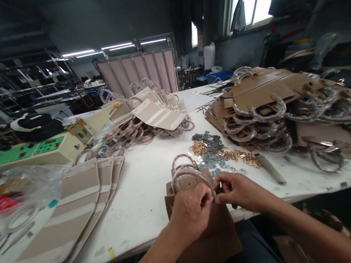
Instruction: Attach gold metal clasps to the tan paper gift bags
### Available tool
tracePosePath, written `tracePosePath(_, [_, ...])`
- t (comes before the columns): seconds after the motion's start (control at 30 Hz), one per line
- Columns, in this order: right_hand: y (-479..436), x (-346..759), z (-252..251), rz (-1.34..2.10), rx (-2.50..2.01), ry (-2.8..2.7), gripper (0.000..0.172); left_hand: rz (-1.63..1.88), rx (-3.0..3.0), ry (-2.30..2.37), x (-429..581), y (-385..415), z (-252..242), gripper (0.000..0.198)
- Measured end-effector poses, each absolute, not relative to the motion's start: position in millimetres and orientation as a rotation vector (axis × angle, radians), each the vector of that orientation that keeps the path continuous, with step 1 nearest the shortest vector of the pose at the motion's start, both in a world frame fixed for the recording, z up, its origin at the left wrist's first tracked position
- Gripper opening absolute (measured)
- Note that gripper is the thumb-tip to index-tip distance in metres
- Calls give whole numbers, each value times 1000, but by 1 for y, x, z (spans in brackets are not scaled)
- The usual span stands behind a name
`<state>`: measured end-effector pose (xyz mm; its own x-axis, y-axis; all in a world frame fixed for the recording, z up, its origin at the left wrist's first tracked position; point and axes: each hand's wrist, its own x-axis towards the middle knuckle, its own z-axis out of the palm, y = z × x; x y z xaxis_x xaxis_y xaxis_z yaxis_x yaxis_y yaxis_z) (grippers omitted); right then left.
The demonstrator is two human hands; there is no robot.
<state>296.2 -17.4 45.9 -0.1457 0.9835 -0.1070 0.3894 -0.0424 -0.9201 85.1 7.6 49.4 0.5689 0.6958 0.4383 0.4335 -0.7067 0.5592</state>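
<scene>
A brown bag piece (pixel 207 240) with plastic-wrapped ring handles (pixel 186 171) hangs over the near edge of the white table (pixel 147 187). My left hand (pixel 191 212) is closed on its top edge just below the handles. My right hand (pixel 239 190) pinches the same top edge at the right, fingertips meeting the left hand's. Just beyond lie small gold metal fittings (pixel 241 157) and grey metal parts (pixel 213 154).
Flat beige and white bag panels (pixel 75 211) lie at the left. A stack of finished beige pieces (pixel 153 113) sits mid-table. A pile of brown pieces with wrapped handles (pixel 276 104) fills the right. A green-topped machine (pixel 37 151) stands at the far left. A grey-handled tool (pixel 270 169) lies near the fittings.
</scene>
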Motion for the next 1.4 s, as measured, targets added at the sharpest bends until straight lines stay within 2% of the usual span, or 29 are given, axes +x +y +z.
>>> tracePosePath(0.2, [-6, 285, 29, 994, -1462, -1588, 12, 797, 2281, 1098, 85, 27, 48, 17])
tracePosePath(0.33, [4, 287, 35, 1277, -1327, -1461, 52, 693, 2159, 1273, 78, 51, 40, 15])
tracePosePath(0.4, [16, 294, 40, 1383, -1254, -1356, 60, 687, 2192, 1320, 75, 61, 36, 15])
tracePosePath(0.47, [37, 305, 42, 1259, -1284, -1289, 55, 714, 2292, 1320, 72, 66, 33, 16])
tracePosePath(0.63, [110, 340, 18, 548, -1680, -1412, 39, 966, 2468, 1250, 58, 51, 33, 17])
tracePosePath(0.77, [141, 366, -13, 393, -1807, -1566, 22, 1399, 2344, 1362, 24, 21, 14, 29])
tracePosePath(0.83, [145, 372, -28, 347, -1863, -1657, 18, 1471, 2267, 1469, 6, 3, -6, 32])
tracePosePath(1.07, [145, 368, -49, 214, -2078, -1791, 22, 1362, 1987, 1717, -12, -39, -78, 46])
tracePosePath(1.2, [150, 366, -42, 169, -2163, -1812, 18, 1388, 1871, 1680, -5, -37, -84, 51])
tracePosePath(1.4, [173, 344, -43, 142, -2089, -1884, 31, 1436, 1800, 1709, -2, -30, -89, 49])
